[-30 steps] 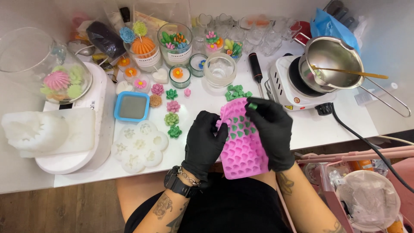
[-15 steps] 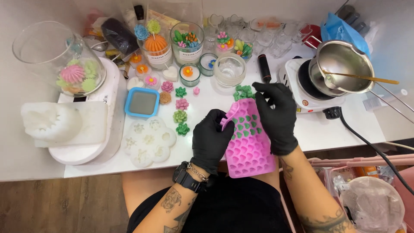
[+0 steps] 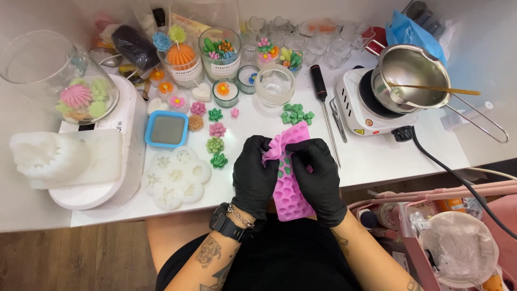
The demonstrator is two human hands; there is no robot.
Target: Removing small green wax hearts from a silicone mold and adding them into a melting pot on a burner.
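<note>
Both my hands wear black gloves and grip a pink silicone mould (image 3: pixel 288 188) with many small cavities, some holding green wax pieces. My left hand (image 3: pixel 254 175) pinches the mould's upper left edge and folds it over. My right hand (image 3: pixel 318 178) holds its right side, thumb pressing near the fold. The mould hangs over the white table's front edge (image 3: pixel 377 161). A small pile of green wax leaves (image 3: pixel 296 114) lies just beyond the mould.
Wax succulents (image 3: pixel 215 144) in green and pink, a blue square mould (image 3: pixel 167 130) and a white flower mould (image 3: pixel 175 175) lie to the left. A steel pot (image 3: pixel 412 81) sits on a hot plate at right. Glass candle jars (image 3: pixel 223 54) line the back; a thermometer probe (image 3: pixel 323 102) lies nearby.
The mould was flat between my hands; its top edge is now folded down. Both hands have drawn closer together at the mould's upper part.
</note>
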